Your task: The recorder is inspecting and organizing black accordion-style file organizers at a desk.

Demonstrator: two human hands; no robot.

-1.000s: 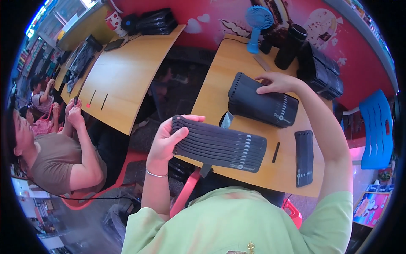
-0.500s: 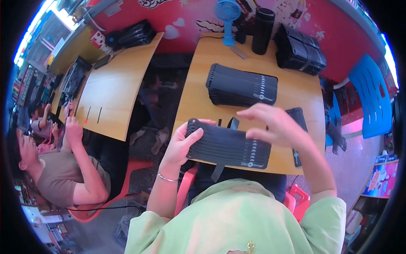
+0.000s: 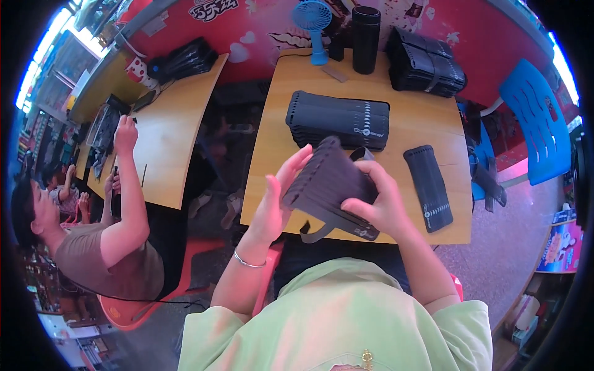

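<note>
Above the near edge of the table, my right hand [image 3: 387, 207] grips a tilted stack of flat black sleeves [image 3: 331, 179], thumb on top and fingers round the far side. My left hand [image 3: 272, 207] rests against the stack's left end with its fingers stretched out and thumb raised. A dark strap [image 3: 322, 234] dangles from the near side of the stack, and another bit of strap [image 3: 362, 153] shows beyond it. Behind lies a thicker pile of the same black sleeves [image 3: 334, 114]. One long black sleeve [image 3: 430, 191] lies flat at the right.
On the table [image 3: 411, 123] stand a blue fan [image 3: 317, 37], a black bottle [image 3: 366, 40] and a strapped black bundle [image 3: 427, 62]. A blue chair [image 3: 535, 123] is at the right. To the left, a co-worker [image 3: 108, 253] sits at another table [image 3: 179, 123].
My right hand has closed on the stack, which is now turned and tilted. My left hand has loosened to straight fingers at its end. The co-worker's arm has risen.
</note>
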